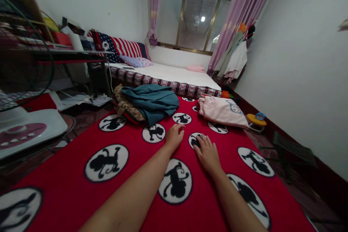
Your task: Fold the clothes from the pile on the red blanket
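Observation:
A red blanket [136, 174] with white circles and black monkey figures lies spread out before me. My left hand [174, 138] is at its middle, fingers loosely bent and apart, holding nothing. To the right, my right hand [208, 155] lies palm down across one of the white circles, fingers spread. Beyond my left hand, a dark teal cloth [156, 101] lies in a loose heap, partly over a brown patterned fabric piece [132, 108]. Past my right hand is a folded pale pink garment [223, 111] with a blue-framed animal face on it.
At the back stands a bed [168, 72] with a white cover and pillows. A cluttered desk [73, 58] and a fan [24, 130] occupy the left side. A folding stool [293, 148] and a small yellow seat [256, 119] stand along the right wall.

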Tool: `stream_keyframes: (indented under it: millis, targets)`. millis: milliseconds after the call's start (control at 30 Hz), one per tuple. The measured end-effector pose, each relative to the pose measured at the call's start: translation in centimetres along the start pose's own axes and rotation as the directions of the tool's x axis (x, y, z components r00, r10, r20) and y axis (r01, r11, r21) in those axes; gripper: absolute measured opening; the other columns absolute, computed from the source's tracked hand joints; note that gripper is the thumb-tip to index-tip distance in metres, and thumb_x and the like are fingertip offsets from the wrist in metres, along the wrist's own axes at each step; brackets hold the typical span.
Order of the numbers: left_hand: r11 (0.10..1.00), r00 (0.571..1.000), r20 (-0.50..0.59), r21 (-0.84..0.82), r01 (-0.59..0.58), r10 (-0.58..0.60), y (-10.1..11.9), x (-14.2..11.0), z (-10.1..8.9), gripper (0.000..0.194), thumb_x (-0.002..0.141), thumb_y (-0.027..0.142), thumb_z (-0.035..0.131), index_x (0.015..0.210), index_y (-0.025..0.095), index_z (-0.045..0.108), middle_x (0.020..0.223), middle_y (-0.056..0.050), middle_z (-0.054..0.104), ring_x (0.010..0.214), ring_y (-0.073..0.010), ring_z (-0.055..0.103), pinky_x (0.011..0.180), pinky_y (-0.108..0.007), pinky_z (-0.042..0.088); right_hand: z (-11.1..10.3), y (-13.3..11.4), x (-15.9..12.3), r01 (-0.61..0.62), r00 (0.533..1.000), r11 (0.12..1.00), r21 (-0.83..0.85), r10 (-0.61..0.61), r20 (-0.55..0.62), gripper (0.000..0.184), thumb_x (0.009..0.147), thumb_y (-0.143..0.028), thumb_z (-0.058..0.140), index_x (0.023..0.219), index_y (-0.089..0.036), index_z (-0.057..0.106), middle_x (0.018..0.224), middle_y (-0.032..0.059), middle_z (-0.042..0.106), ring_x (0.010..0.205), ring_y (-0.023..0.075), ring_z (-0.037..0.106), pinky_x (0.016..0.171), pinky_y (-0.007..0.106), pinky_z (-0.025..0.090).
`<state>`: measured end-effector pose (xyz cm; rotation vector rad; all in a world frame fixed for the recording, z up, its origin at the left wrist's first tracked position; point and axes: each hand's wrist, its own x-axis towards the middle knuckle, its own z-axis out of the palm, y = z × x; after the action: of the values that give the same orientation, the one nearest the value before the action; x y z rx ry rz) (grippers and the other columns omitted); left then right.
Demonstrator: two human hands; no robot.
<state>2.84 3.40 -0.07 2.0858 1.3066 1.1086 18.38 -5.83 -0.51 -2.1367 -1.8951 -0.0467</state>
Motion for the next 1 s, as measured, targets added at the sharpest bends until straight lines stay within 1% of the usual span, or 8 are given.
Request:
stream_keyframes:
  millis: [133,233,300,400,467,600,767,1000]
  targets:
    - [0.992,0.996,0.011,0.078,-0.094,0.093,0.1,0.9,-1.1,0.032,0.082,0.009,0.052,0.110,0.018,0.066,0.114,-0.009,0.063,0.109,-0.0203,0.057,0.098,-0.034,0.043,0.2,0.8,-0.6,0.062,0.993,0.970,0.237,-0.035,-0.117,0.038,0.089,-0.033,0.047,0.122,-0.022,0.061,0.142,0.0081,0.050,0.134,0.0256,0.040,0.109,0.050,0.030]
    - [0.905,0.945,0.098,0.270,-0.327,0.312,-0.8,3.9,-4.8,0.036,0.081,0.013,0.055,0.115,0.022,0.065,0.126,-0.010,0.058,0.124,-0.0240,0.047,0.109,-0.041,0.031,0.5,1.4,-0.4,0.101,0.977,0.927,0.362,-0.024,-0.210,0.030,0.083,-0.028,0.053,0.108,-0.019,0.067,0.132,0.0095,0.059,0.124,0.0239,0.051,0.106,0.043,0.036]
    - [0.833,0.934,0.097,0.427,-0.352,0.345,-2.1,6.8,-8.1,0.038,0.083,0.020,0.057,0.121,0.022,0.061,0.134,-0.012,0.053,0.132,-0.0270,0.039,0.115,-0.046,0.018,0.6,1.6,-0.2,0.117,0.970,0.908,0.403,-0.019,-0.241,0.028,0.081,-0.026,0.054,0.104,-0.018,0.069,0.127,0.0097,0.062,0.119,0.0239,0.054,0.104,0.041,0.038]
    - [0.762,0.998,0.014,0.646,-0.052,0.057,-4.4,10.9,-12.7,0.074,0.081,0.050,0.061,0.143,0.015,0.039,0.147,-0.020,0.038,0.138,-0.0373,0.024,0.112,-0.054,0.015,0.7,1.6,0.0,0.116,0.965,0.891,0.439,0.005,-0.264,0.025,0.080,-0.024,0.055,0.098,-0.018,0.071,0.122,0.0096,0.065,0.115,0.0246,0.056,0.102,0.041,0.041]
    - [0.712,0.988,0.029,0.697,0.090,-0.153,-5.6,12.5,-14.4,0.103,0.074,0.069,0.059,0.149,0.008,0.024,0.142,-0.027,0.041,0.129,-0.0415,0.036,0.103,-0.055,0.028,0.7,1.5,0.0,0.117,0.960,0.883,0.455,0.018,-0.280,0.023,0.079,-0.023,0.055,0.096,-0.019,0.071,0.119,0.0095,0.066,0.112,0.0250,0.057,0.100,0.042,0.042]
    - [0.679,0.980,0.068,0.730,0.081,-0.189,-6.2,12.7,-14.7,0.113,0.063,0.075,0.065,0.144,0.005,0.031,0.132,-0.029,0.049,0.118,-0.0417,0.045,0.095,-0.054,0.034,0.6,1.4,0.0,0.108,0.958,0.876,0.470,0.035,-0.285,0.022,0.078,-0.021,0.056,0.093,-0.020,0.072,0.118,0.0086,0.066,0.111,0.0257,0.057,0.099,0.043,0.042]
    - [0.673,0.986,0.068,0.738,0.053,-0.153,-4.2,11.0,-14.3,0.066,0.080,0.059,0.059,0.121,0.007,0.056,0.114,-0.019,0.063,0.103,-0.0290,0.057,0.086,-0.039,0.042,0.5,1.4,0.2,0.096,0.957,0.869,0.485,0.055,-0.286,0.022,0.078,-0.021,0.055,0.091,-0.021,0.073,0.116,0.0071,0.068,0.109,0.0250,0.058,0.097,0.042,0.043]
    - [0.716,0.987,0.158,0.692,-0.089,-0.030,6.3,6.6,-11.6,0.032,0.078,0.043,0.060,0.093,0.015,0.068,0.095,-0.013,0.070,0.089,-0.0282,0.065,0.071,-0.030,0.046,0.0,1.4,0.4,0.060,0.950,0.760,0.647,0.155,-0.270,0.029,0.082,-0.041,0.053,0.088,-0.021,0.072,0.100,0.0085,0.072,0.098,0.0263,0.062,0.090,0.041,0.045]
